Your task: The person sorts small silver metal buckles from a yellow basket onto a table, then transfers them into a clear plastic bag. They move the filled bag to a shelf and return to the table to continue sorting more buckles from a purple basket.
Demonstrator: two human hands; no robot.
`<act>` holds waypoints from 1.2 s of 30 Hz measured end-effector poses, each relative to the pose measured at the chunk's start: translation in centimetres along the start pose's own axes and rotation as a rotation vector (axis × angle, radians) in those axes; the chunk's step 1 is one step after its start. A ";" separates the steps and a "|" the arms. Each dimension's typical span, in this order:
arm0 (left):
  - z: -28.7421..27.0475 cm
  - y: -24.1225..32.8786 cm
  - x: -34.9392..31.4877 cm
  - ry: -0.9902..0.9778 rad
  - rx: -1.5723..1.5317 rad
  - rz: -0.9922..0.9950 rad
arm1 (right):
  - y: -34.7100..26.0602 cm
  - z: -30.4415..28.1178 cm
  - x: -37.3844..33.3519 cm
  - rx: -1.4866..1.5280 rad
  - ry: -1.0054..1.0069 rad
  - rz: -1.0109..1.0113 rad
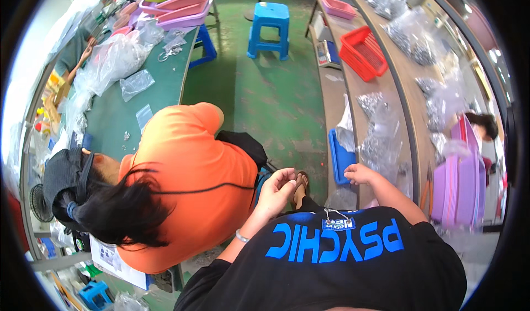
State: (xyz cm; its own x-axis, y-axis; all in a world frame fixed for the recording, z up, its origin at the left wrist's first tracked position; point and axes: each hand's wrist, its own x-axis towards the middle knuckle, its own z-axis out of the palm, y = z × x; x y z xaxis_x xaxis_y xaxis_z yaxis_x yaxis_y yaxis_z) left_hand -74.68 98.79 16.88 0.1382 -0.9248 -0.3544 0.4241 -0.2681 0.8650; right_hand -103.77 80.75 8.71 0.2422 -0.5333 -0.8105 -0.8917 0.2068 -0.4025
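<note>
My left hand point(276, 191) hangs in front of my black shirt, close to the back of a person in an orange shirt point(193, 167). Its fingers are loosely bent, with nothing visible in them, and a bracelet point(242, 236) circles the wrist. My right hand point(359, 174) is held out beside the shelf, just over the near end of a blue tray point(340, 159). The fingers there curve inward with a gap at the thumb, and I see nothing between them. A small tag on a chain point(338, 223) lies on my chest.
At left, a green table point(110, 120) bears plastic bags point(118, 57) and stacked pink baskets point(187, 10). A blue stool point(269, 29) stands ahead on the green floor. The right-hand shelves hold a red basket point(362, 53), bags of metal parts point(381, 134) and purple baskets point(457, 184).
</note>
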 end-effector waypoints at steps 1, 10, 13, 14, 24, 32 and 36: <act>0.2 0.3 1.5 0.037 -0.022 0.004 | -1.0 -1.7 1.8 -0.012 -0.016 -0.024; 0.3 1.7 14.1 0.354 0.116 0.087 | -13.4 -15.3 14.7 0.055 -0.025 -0.259; -0.7 2.3 17.0 0.442 0.229 0.061 | -16.8 -17.6 17.3 0.108 -0.065 -0.277; -0.8 2.8 17.9 0.486 0.189 0.041 | -17.7 -18.2 18.4 0.111 -0.120 -0.266; -7.6 4.3 37.7 0.523 0.265 -0.087 | -27.7 -29.0 33.1 0.019 0.017 -0.142; -11.9 15.2 49.1 0.565 0.260 -0.120 | -38.8 -37.1 40.6 -0.156 0.377 -0.385; -13.5 17.8 52.5 0.654 0.253 -0.189 | -41.5 -40.7 46.0 -0.305 0.386 -0.457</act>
State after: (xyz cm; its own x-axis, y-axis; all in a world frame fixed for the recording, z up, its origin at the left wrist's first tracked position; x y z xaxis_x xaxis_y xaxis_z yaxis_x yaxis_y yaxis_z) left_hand -47.74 49.10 8.90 0.6234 -0.5271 -0.5775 0.2843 -0.5352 0.7954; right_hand -71.15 14.24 5.48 0.5172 -0.7792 -0.3541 -0.8142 -0.3203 -0.4843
